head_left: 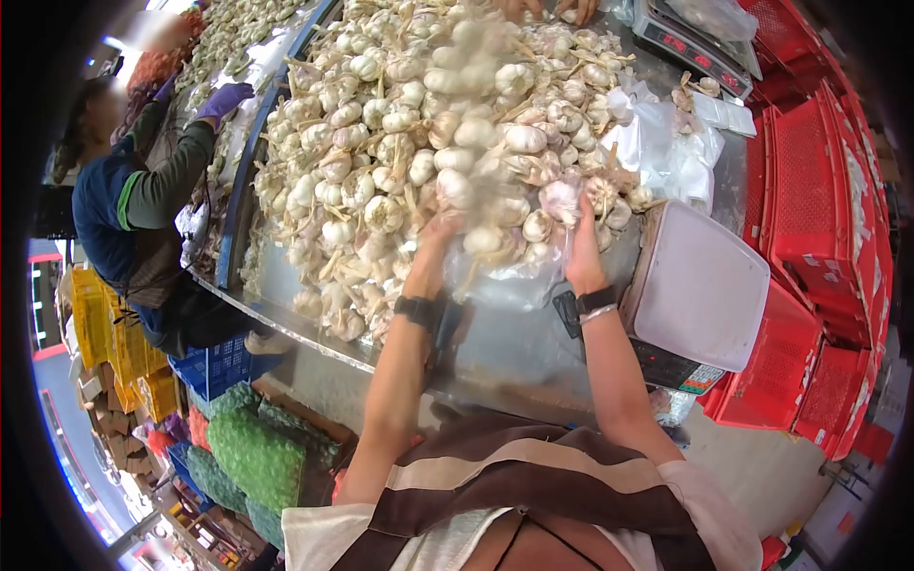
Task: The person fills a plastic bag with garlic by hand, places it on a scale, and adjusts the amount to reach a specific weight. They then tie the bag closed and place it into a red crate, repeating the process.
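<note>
Left of the scale [703, 285], your right fingers [585, 211] hold 1 garlic bulb [559, 202]; your left hand [438, 234] meets the pile [367, 143], its grip too blurred to tell. Bulbs should feel light, firm, papery-slick: cup their widest part, sparing brittle stalks.

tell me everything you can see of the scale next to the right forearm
The scale with a pale, squarish, round-cornered pan looks plastic on top, its pan broad and smooth with a raised rim. Below shows a dark body with dim red digits, too small to read, and a panel of green and orange keys. It sits at the edge of the grey metal table, between the person's right forearm and red plastic crates.
</note>
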Motion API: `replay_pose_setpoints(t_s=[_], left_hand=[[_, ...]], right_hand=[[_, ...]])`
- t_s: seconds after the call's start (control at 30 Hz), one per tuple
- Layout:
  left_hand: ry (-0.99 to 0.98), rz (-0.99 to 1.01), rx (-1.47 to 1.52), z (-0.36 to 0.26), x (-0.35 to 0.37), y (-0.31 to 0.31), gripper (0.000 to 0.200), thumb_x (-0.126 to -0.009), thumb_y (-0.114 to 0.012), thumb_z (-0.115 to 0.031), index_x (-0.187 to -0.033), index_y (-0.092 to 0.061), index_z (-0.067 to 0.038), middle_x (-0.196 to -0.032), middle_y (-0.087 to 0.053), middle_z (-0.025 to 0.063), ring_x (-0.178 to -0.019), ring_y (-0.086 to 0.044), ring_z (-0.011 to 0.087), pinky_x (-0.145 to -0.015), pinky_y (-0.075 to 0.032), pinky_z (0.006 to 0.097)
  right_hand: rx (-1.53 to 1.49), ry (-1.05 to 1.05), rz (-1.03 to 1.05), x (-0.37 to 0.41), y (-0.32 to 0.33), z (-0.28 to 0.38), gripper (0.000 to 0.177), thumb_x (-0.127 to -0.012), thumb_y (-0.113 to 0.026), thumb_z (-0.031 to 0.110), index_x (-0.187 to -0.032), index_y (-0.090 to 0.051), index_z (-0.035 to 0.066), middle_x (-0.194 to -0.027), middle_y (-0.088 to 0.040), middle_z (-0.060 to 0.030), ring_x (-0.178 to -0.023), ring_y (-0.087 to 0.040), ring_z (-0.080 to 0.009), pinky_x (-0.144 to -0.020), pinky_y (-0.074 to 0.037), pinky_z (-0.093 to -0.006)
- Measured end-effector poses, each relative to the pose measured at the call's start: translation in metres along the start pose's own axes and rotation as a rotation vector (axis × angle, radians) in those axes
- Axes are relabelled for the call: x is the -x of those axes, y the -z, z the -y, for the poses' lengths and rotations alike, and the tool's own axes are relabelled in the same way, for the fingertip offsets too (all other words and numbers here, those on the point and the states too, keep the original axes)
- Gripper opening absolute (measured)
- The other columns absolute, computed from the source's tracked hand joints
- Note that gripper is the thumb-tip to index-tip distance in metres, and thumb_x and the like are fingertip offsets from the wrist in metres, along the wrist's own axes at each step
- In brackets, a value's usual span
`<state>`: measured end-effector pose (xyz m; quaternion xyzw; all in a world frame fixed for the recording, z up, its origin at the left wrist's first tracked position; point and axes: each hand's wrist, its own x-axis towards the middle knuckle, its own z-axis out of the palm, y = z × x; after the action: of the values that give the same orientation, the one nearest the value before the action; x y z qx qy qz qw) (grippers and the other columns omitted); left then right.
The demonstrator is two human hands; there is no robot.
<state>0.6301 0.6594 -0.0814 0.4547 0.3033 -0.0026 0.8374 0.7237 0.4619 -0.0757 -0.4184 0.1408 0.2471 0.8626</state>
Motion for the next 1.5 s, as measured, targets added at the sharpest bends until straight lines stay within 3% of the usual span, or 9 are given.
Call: replay_pose_setpoints(t_s=[0.33,0.4,0.53,0.6,0.7,1.03,1.23,1.37,1.5], left_hand=[[-0.246,0.13,-0.385,-0.047,0.043,-0.013,0.063,-0.077,-0.066,-0.019,-0.128,-0.034,0.0,-0.11,-0.053,0.009,-0.099,-0.051,0.0137,-0.082,-0.042,0.0252],[-0.373,0.212,-0.393,-0.061,0.056,-0.029,0.066,-0.076,-0.065,-0.017,-0.13,-0.032,-0.002,-0.115,-0.051,0.009,-0.103,-0.048,0.0142,-0.085,-0.041,0.0259],[-0.529,0.372,-0.539,-0.082,0.074,-0.052,0.074,-0.072,-0.066,-0.009,-0.134,-0.026,-0.003,-0.13,-0.041,0.0112,-0.119,-0.037,0.0172,-0.094,-0.035,0.0285],[-0.524,0.454,-0.604,-0.086,0.079,-0.066,0.077,-0.073,-0.065,-0.005,-0.136,-0.02,-0.004,-0.136,-0.032,0.0102,-0.122,-0.034,0.0205,-0.096,-0.034,0.0302],[-0.582,0.599,-0.538,-0.075,0.073,-0.095,0.081,-0.074,-0.063,-0.003,-0.137,-0.013,-0.005,-0.142,-0.018,0.0087,-0.125,-0.03,0.0224,-0.096,-0.034,0.0318],[-0.695,0.923,-0.608,-0.013,0.062,-0.234,0.085,-0.074,-0.064,-0.009,-0.137,-0.007,-0.002,-0.133,-0.035,0.0148,-0.121,-0.036,0.0227,-0.092,-0.034,0.0306],[-0.262,0.809,-1.137,0.015,0.05,-0.248,0.065,-0.074,-0.066,-0.013,-0.129,-0.033,-0.001,-0.121,-0.048,0.0118,-0.106,-0.046,0.0147,-0.09,-0.038,0.0288],[-1.191,0.42,-1.146,0.005,0.109,-0.285,0.038,-0.071,-0.065,-0.012,-0.105,-0.053,-0.001,-0.096,-0.058,0.0161,-0.087,-0.056,0.027,-0.079,-0.044,0.0344],[-1.02,0.938,-1.257,0.042,0.112,-0.329,0.024,-0.073,-0.061,-0.013,-0.094,-0.057,-0.004,-0.089,-0.058,0.0138,-0.084,-0.057,0.0298,-0.073,-0.046,0.0368]], right_hand=[[0.52,0.349,0.138,0.069,-0.021,0.038,0.041,-0.092,-0.037,0.03,-0.124,-0.042,0.007,-0.117,-0.052,0.0026,-0.048,-0.026,-0.0013,-0.043,-0.024,-0.015],[0.294,0.252,0.144,0.088,-0.039,0.059,0.037,-0.093,-0.037,0.017,-0.124,-0.04,-0.002,-0.122,-0.047,-0.0087,-0.112,-0.044,-0.0147,-0.095,-0.032,-0.0269],[0.286,0.326,0.055,0.109,-0.042,0.084,0.038,-0.093,-0.037,0.018,-0.125,-0.039,-0.003,-0.119,-0.049,-0.0092,-0.11,-0.045,-0.0147,-0.094,-0.034,-0.0269],[0.47,0.44,0.077,0.12,-0.039,0.103,0.041,-0.093,-0.034,0.031,-0.125,-0.041,0.007,-0.12,-0.052,0.0005,-0.053,-0.03,0.0004,-0.046,-0.026,-0.0132],[0.442,0.506,0.002,0.146,-0.033,0.139,0.042,-0.093,-0.036,0.025,-0.126,-0.038,-0.002,-0.12,-0.05,-0.0089,-0.11,-0.044,-0.0137,-0.089,-0.036,-0.0242],[0.589,0.663,-0.144,0.2,0.084,0.228,0.038,-0.091,-0.043,0.02,-0.121,-0.045,-0.003,-0.116,-0.053,-0.0087,-0.106,-0.047,-0.0125,-0.09,-0.035,-0.0241],[0.94,0.471,-0.317,0.214,0.164,0.225,0.034,-0.082,-0.057,0.013,-0.112,-0.053,-0.003,-0.112,-0.055,-0.0104,-0.103,-0.051,-0.0149,-0.088,-0.038,-0.0258],[1.08,0.556,-0.287,0.219,0.191,0.218,0.037,-0.076,-0.059,0.003,-0.112,-0.053,-0.002,-0.111,-0.056,-0.0116,-0.103,-0.051,-0.0185,-0.089,-0.037,-0.0274],[1.391,0.779,-0.392,0.226,0.183,0.21,0.034,-0.073,-0.059,0.002,-0.106,-0.056,0.003,-0.111,-0.055,-0.0117,-0.103,-0.05,-0.0251,-0.09,-0.036,-0.0317]])
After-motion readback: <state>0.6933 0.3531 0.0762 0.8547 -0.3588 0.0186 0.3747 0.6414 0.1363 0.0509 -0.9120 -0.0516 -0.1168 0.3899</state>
